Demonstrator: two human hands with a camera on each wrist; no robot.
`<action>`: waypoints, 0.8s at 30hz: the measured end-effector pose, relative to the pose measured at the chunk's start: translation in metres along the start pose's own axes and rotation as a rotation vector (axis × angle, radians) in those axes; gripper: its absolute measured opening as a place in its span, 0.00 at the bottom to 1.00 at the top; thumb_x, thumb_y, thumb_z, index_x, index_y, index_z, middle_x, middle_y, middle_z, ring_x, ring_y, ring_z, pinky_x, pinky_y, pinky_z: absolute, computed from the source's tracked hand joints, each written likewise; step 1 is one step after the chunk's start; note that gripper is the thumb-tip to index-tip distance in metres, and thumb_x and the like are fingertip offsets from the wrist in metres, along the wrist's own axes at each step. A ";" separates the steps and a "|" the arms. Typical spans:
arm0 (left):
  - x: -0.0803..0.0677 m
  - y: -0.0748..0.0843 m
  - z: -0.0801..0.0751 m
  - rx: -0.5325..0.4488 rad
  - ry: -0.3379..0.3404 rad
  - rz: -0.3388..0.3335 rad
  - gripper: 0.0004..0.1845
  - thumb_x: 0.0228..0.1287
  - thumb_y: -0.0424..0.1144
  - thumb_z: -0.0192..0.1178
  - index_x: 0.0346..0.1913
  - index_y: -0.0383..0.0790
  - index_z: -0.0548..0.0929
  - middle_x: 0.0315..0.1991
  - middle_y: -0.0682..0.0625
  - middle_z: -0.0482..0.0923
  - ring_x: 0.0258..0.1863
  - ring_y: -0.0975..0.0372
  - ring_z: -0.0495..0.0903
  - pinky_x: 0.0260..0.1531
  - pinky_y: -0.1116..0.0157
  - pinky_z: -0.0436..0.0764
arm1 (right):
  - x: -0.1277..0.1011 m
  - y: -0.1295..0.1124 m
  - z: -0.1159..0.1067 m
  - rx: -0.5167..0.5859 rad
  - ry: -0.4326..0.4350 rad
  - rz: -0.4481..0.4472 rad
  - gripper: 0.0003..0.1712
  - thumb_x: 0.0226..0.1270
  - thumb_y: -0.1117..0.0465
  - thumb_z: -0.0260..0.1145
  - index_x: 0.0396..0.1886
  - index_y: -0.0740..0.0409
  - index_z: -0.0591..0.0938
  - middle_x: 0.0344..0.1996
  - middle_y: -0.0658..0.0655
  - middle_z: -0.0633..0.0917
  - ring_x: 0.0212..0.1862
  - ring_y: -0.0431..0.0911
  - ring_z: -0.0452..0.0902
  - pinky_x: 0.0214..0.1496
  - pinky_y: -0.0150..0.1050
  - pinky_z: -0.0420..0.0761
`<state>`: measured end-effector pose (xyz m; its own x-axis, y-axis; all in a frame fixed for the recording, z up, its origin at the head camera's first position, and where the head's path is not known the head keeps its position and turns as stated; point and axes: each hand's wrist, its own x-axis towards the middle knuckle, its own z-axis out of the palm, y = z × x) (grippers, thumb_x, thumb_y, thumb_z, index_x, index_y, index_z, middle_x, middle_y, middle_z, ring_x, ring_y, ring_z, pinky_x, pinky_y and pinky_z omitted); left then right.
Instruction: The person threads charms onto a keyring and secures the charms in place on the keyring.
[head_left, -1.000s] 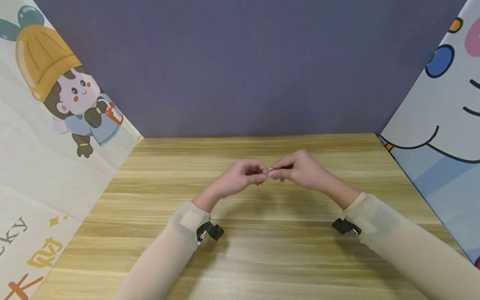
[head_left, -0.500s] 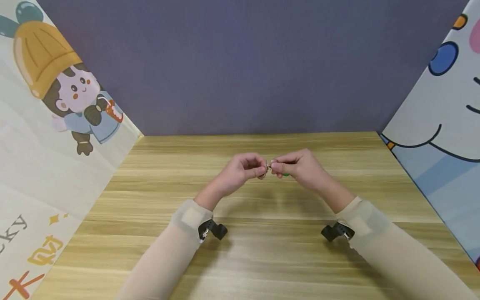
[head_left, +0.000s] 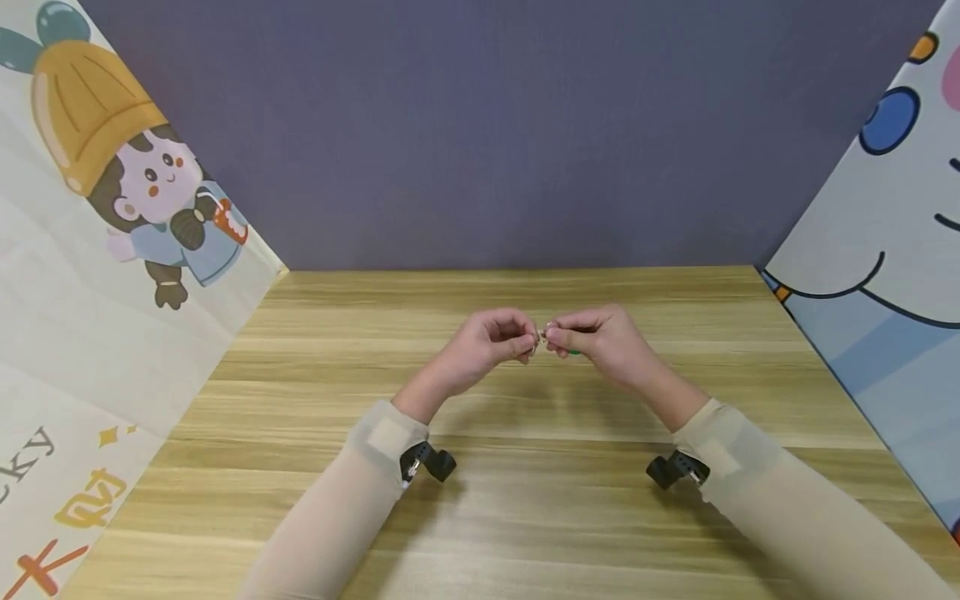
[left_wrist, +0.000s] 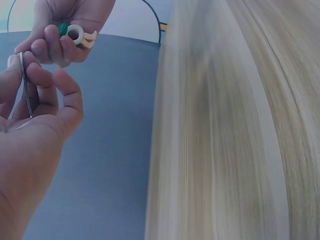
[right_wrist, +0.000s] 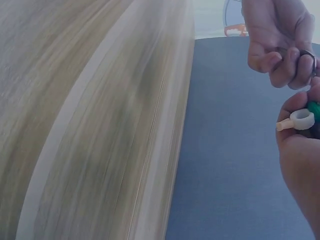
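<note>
Above the middle of the wooden tabletop, your two hands meet fingertip to fingertip, both raised clear of the surface. Your left hand pinches a thin metal ring between thumb and curled fingers; from the left wrist camera the ring runs edge-on through that grip, and from the right wrist camera it shows as a dark loop at the fingertips. Just beside it, your right hand has its fingers curled round a small cream-coloured plastic piece with a round eyelet, with a green part tucked behind it against the fingers. A speck of that green also peeks out below the right hand in the head view. The eyelet sits close to the ring, toward the left hand's fingertips; whether the two touch cannot be told.

Both forearms wear pale beige sleeves, and a small black camera mount hangs under each wrist. Beyond your hands stands a plain purple-grey back wall. Off to the left hand's side rises a panel printed with a cartoon child in a yellow hat; off to the right hand's side, a panel with a smiling cartoon face.
</note>
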<state>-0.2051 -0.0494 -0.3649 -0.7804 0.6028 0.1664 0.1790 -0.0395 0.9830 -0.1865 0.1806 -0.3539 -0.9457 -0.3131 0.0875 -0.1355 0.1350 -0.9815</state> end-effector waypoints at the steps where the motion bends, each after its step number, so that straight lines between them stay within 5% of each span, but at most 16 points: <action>1: 0.000 0.000 0.000 0.012 -0.004 -0.006 0.06 0.77 0.24 0.57 0.49 0.21 0.79 0.35 0.54 0.81 0.36 0.64 0.81 0.44 0.67 0.86 | 0.000 0.001 -0.001 -0.020 0.002 0.005 0.17 0.76 0.65 0.69 0.53 0.78 0.86 0.33 0.44 0.93 0.35 0.39 0.85 0.45 0.35 0.88; 11: -0.001 -0.003 -0.004 0.122 -0.043 -0.056 0.07 0.79 0.29 0.59 0.50 0.27 0.83 0.38 0.48 0.82 0.40 0.52 0.81 0.45 0.60 0.87 | -0.001 0.003 -0.005 -0.221 -0.013 -0.033 0.11 0.75 0.61 0.72 0.47 0.65 0.92 0.33 0.52 0.93 0.34 0.44 0.86 0.40 0.38 0.87; 18: -0.001 -0.003 -0.004 0.196 -0.068 -0.061 0.06 0.79 0.31 0.60 0.48 0.30 0.84 0.37 0.49 0.81 0.36 0.62 0.80 0.39 0.68 0.83 | -0.002 0.000 -0.004 -0.336 -0.018 -0.015 0.09 0.74 0.59 0.73 0.44 0.60 0.93 0.33 0.58 0.92 0.33 0.47 0.86 0.36 0.36 0.85; 24: -0.002 -0.005 -0.004 0.256 -0.078 -0.046 0.05 0.79 0.31 0.60 0.47 0.33 0.85 0.36 0.49 0.82 0.35 0.63 0.79 0.38 0.68 0.82 | -0.002 0.000 -0.002 -0.400 -0.020 -0.024 0.09 0.72 0.62 0.74 0.45 0.62 0.93 0.29 0.56 0.90 0.28 0.42 0.79 0.25 0.33 0.73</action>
<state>-0.2071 -0.0535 -0.3694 -0.7442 0.6596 0.1057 0.2981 0.1862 0.9362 -0.1851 0.1835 -0.3535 -0.9353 -0.3387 0.1026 -0.2659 0.4811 -0.8354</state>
